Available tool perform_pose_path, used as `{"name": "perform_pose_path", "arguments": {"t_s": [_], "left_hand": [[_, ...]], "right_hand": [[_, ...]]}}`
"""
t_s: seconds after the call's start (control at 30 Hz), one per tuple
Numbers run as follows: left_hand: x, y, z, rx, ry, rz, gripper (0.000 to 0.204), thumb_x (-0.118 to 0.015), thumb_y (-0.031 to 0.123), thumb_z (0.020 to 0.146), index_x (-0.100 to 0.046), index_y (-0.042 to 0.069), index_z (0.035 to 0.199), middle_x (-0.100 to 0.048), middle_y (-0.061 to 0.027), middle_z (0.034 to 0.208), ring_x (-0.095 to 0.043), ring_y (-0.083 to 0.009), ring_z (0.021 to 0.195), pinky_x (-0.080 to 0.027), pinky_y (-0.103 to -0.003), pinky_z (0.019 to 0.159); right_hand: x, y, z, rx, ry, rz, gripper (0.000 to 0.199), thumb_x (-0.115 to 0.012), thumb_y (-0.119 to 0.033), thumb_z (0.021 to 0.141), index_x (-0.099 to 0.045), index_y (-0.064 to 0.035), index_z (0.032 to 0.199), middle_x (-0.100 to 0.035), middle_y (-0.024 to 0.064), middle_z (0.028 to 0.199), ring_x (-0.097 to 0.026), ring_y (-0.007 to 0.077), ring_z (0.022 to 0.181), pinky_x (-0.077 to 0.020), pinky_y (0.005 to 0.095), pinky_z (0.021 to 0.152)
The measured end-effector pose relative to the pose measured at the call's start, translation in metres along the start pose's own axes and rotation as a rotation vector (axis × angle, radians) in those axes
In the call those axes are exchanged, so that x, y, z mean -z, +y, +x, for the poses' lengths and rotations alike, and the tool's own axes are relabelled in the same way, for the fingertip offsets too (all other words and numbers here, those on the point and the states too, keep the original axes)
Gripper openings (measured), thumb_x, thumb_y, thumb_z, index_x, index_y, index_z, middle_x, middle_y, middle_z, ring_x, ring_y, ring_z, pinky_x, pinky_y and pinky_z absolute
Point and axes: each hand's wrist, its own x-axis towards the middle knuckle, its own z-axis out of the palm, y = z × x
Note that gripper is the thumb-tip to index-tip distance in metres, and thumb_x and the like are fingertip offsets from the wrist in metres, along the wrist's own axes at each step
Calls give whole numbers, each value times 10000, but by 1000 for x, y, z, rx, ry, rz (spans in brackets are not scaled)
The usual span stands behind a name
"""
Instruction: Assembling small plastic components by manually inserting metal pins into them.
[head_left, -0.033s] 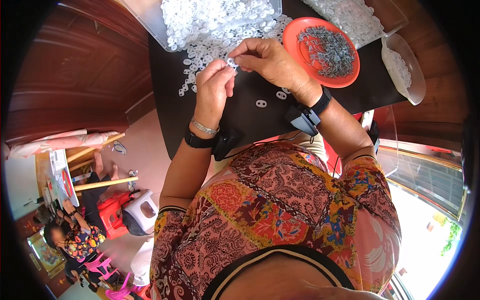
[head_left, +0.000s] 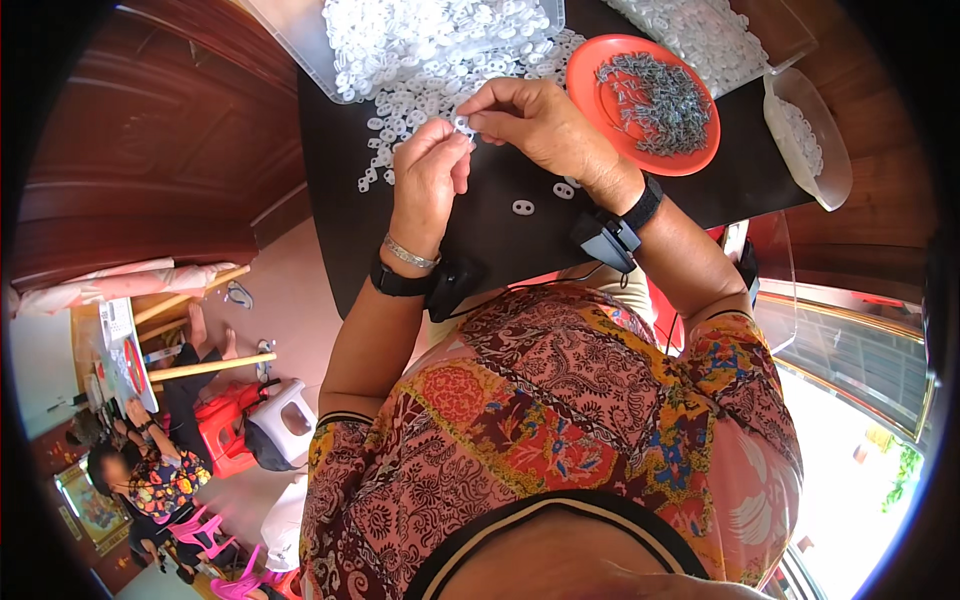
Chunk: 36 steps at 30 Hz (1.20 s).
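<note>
A small white oval plastic piece with two holes (head_left: 463,125) is held between my two hands above the near edge of a pile of similar white pieces (head_left: 420,112). My left hand (head_left: 432,165) grips it from the lower left, thumb and forefinger pinched, the other fingers curled. From the right, my right hand (head_left: 535,122) reaches over, its thumb and forefinger closed at the piece's upper right edge. Whether a small metal part is also between those fingertips is hidden. A red-orange plate (head_left: 585,85) heaped with small grey metal pins (head_left: 660,105) lies just right of my right hand.
Loose white pieces (head_left: 522,207) lie on the dark table (head_left: 390,235) near my right wrist. Behind the pile stands a clear bin (head_left: 345,85) of white pieces. A translucent scoop (head_left: 830,185) rests at the right. Far left, another person (head_left: 165,485) sits at a separate table.
</note>
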Motion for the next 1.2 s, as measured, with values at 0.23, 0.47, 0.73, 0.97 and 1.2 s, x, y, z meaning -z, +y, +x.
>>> {"name": "perform_pose_path", "arguments": {"t_s": [0.23,0.47,0.73,0.97,1.2], "left_hand": [[1,1,0,19,5,-101,220,-510,186,887,-556,38,730,-500,-2,576,-424,-68,456,-310,-194,430],[5,9,0,113,-50,-95,294,-513,273,893,-581,24,751,-511,-10,572,-442,-71,435,-307,-194,415],[7,4,3,7,-16,-57,262,-477,241,931,-569,31,804,-503,-14,591,-451,-86,481,-331,-207,455],[8,4,2,-63,-35,-42,259,-452,214,933,-554,24,791,-509,-17,609,-463,-85,517,-346,-211,491],[4,6,0,-88,1,-28,261,-498,218,913,-551,18,754,-475,4,591,-405,-65,502,-320,-204,482]], "right_hand": [[-5,2,-2,47,-15,37,259,-640,-30,857,-611,9,1111,-657,46,980,-611,93,900,-492,238,819],[6,-4,-2,91,-130,-88,243,-657,-2,835,-642,-14,1077,-665,47,978,-615,108,926,-491,247,843],[-8,-8,-6,77,9,-21,289,-682,-59,819,-621,-16,1098,-655,33,884,-607,92,822,-495,236,763],[-7,-14,-9,32,52,-13,241,-654,-47,846,-605,7,1076,-642,26,914,-600,72,864,-493,222,791],[-4,-12,-7,7,-49,-4,259,-654,-41,844,-606,1,1095,-643,25,912,-600,75,860,-489,219,794]]}}
